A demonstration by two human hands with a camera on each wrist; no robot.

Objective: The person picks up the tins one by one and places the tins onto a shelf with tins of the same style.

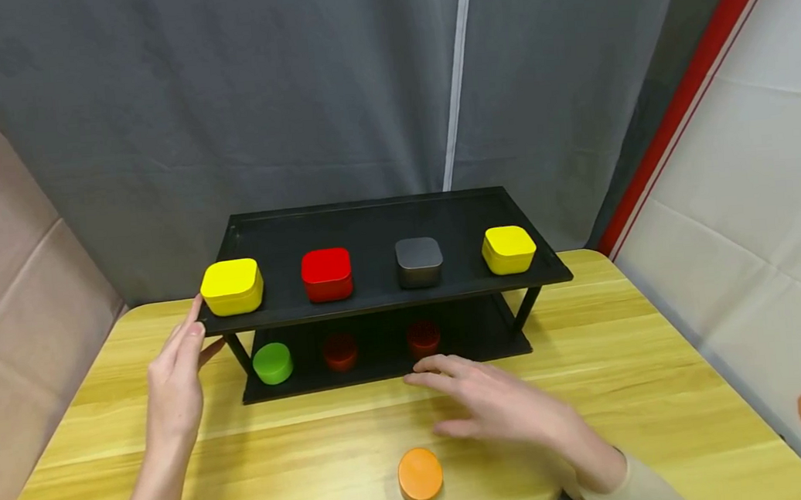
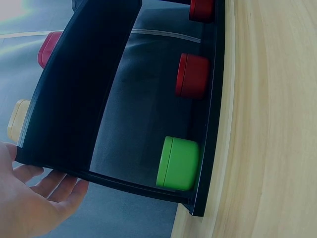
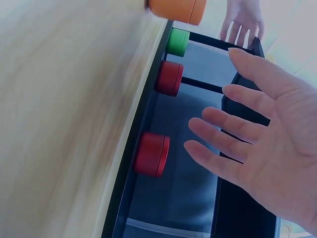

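A two-tier black shelf (image 1: pixel 371 229) stands on the wooden table. My left hand (image 1: pixel 177 374) grips the left front corner of its top tier, thumb at the edge and fingers by the underside; the left wrist view shows these fingers (image 2: pixel 52 186) at the shelf's end. Closest to that hand is a yellow square box (image 1: pixel 232 287) on the top tier. My right hand (image 1: pixel 498 402) hovers before the lower tier, fingers spread and holding nothing. Near it are a dark red round container (image 3: pixel 151 154) on the lower tier and an orange round container (image 1: pixel 419 476) on the table.
Along the top tier also sit a red square box (image 1: pixel 327 275), a dark grey one (image 1: pixel 418 263) and a second yellow one (image 1: pixel 508 250). The lower tier carries a green round container (image 1: pixel 273 363) and another red one (image 1: pixel 340 352). A grey curtain (image 1: pixel 257 97) hangs behind.
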